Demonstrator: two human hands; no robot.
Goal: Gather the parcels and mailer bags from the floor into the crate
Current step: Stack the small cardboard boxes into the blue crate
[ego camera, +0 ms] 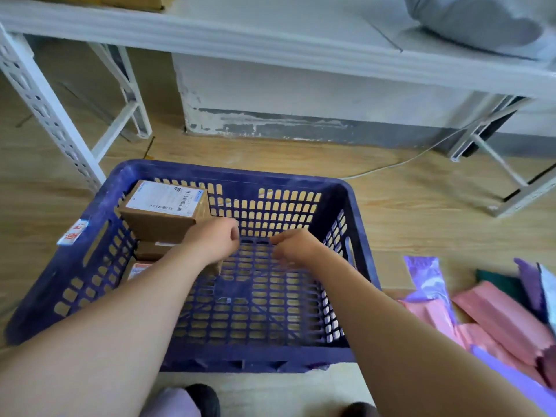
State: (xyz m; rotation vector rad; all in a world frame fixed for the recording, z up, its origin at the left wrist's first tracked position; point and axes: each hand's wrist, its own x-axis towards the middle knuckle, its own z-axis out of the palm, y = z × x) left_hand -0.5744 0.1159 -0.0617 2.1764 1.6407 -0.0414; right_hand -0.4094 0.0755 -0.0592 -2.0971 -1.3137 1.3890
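Parcels: cardboard parcels (164, 212) stacked in the blue crate's (240, 173) far-left corner.
Left hand (215, 239): just beside the top parcel, fingers curled; grip unclear.
Right hand (293, 246): over mid-crate, loosely curled, empty.
Mailer bags (496, 314): on floor, right of crate.

A white metal shelf (270, 40) stands on a pale wood floor (421, 212). Behind it is a white wall (301, 85) with a scuffed grey base. A white cable (391, 167) trails across the floor.
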